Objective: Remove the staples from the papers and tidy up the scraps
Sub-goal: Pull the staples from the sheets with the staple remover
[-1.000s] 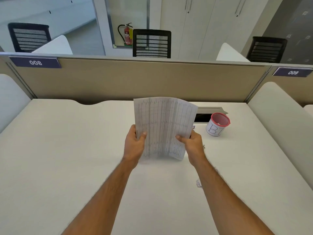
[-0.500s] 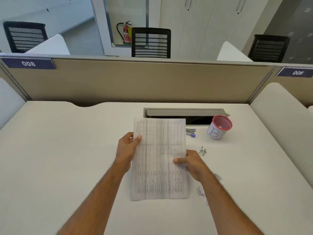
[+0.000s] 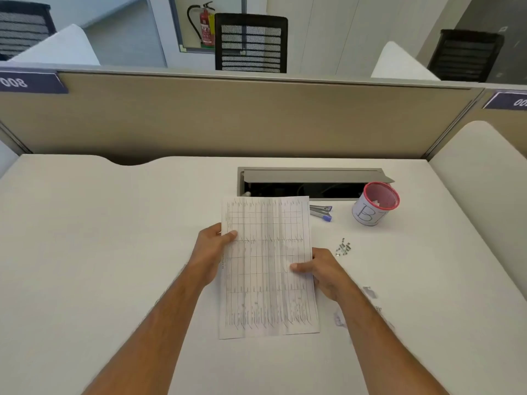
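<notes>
counter: white, carries everything.
papers: flat mid-counter; a second ago raised upright, half a second ago already down.
left hand: still pinches the papers' left edge.
right hand: still pinches the right edge.
cup: far right, unmoved.
staples: loose pile right of papers.

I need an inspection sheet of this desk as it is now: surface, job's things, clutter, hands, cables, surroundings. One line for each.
Surface: white desk, with an open cable hatch at the back.
Job's things: printed papers; staple remover; loose staples; paper scraps; red-rimmed cup.
Clutter: nothing seen.
Hands: left hand and right hand pinch the papers' edges.
Cables: dark shapes inside the hatch, unclear.
Surroundings: beige divider, chairs, fire extinguisher.
</notes>
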`<control>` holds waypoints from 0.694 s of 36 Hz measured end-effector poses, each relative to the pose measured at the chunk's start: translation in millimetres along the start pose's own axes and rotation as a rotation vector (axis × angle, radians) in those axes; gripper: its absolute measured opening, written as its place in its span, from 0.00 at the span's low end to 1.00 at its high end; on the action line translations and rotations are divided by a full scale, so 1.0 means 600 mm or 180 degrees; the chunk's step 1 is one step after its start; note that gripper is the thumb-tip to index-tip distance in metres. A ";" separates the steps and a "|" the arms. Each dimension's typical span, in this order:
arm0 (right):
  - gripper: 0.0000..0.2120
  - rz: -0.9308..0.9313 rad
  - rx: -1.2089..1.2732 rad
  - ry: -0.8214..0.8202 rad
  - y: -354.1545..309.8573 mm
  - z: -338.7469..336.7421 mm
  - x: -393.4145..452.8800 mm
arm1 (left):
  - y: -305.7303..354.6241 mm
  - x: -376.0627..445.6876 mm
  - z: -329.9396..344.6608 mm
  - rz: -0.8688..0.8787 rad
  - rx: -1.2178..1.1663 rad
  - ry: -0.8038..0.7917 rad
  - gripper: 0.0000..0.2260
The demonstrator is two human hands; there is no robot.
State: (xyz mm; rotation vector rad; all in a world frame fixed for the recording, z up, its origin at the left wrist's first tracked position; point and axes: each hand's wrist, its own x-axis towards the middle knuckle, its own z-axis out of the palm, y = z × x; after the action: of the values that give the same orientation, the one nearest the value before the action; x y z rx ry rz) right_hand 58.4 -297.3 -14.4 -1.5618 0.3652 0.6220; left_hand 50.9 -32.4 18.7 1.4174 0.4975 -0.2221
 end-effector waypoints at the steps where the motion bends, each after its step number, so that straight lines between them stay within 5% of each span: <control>1: 0.20 0.0012 -0.0021 -0.0024 0.000 0.000 0.001 | -0.002 0.002 0.000 0.0001 -0.0003 0.0022 0.12; 6: 0.13 -0.0219 -0.0021 0.0120 -0.021 -0.003 0.016 | -0.016 0.015 0.001 0.0045 0.0085 0.0245 0.12; 13: 0.04 -0.1103 -0.1200 0.1724 -0.077 -0.022 0.082 | -0.028 0.026 -0.004 0.0020 0.0058 0.0385 0.12; 20: 0.15 -0.1876 -0.3311 0.1861 -0.097 -0.032 0.139 | -0.028 0.031 -0.007 0.0009 0.0011 0.0379 0.12; 25: 0.22 -0.1449 -0.3894 0.1888 -0.088 -0.032 0.162 | -0.025 0.031 -0.010 0.0005 0.0002 0.0356 0.12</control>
State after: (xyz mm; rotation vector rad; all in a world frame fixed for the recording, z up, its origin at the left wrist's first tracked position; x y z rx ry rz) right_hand 170.0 -297.7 -28.6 -2.9010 0.0042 -0.0768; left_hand 59.6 -26.5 -3.9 1.4360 0.5881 -0.1423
